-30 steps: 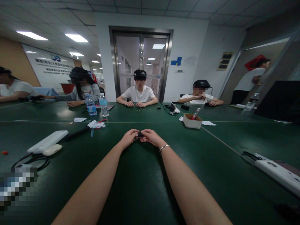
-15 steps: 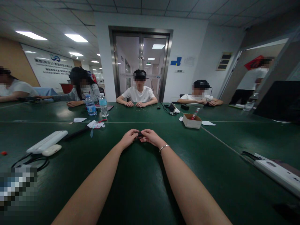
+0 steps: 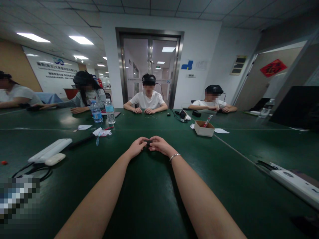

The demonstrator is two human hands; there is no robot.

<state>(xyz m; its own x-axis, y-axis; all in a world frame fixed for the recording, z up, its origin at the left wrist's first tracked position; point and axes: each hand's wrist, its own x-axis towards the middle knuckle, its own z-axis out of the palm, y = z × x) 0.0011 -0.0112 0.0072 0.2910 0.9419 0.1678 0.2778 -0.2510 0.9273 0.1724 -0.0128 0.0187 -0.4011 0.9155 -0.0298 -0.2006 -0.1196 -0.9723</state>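
Head camera looks down two bare forearms that stretch out over a dark green table [image 3: 149, 199], and the left hand [image 3: 136, 147] and right hand [image 3: 160, 145] meet at twelve o'clock, fingertips together and pinched from both sides on a small black object [image 3: 149, 142] held just above the tabletop. Most of that object is hidden between the fingers, so its exact shape cannot be told; judging by how little of it shows and how lightly it is pinched, it looks light and stiff, easy to drop, and best gripped at its two ends with fingertips, as it is now. A thin silver bracelet [image 3: 174, 156] sits on the right wrist. At ten o'clock lie a long white plastic power strip [image 3: 51, 150] and a small white oval device [image 3: 55, 159] with black cables beside them; further off stand two clear plastic water bottles with blue labels [image 3: 103, 112]. At two o'clock sits a small open cardboard box [image 3: 204, 128] with a red-tipped pen leaning in it, and at four o'clock another white power strip [image 3: 296, 182] lies near the table edge. Across the table, people in white shirts sit with their own hands on the surface, well apart from these hands. Compared with a second ago, the hands have stayed closed on the black object, shifting only slightly upward, and the person who stood in the doorway at two o'clock is gone, leaving the red paper decoration [image 3: 272, 67] on the door in plain view.
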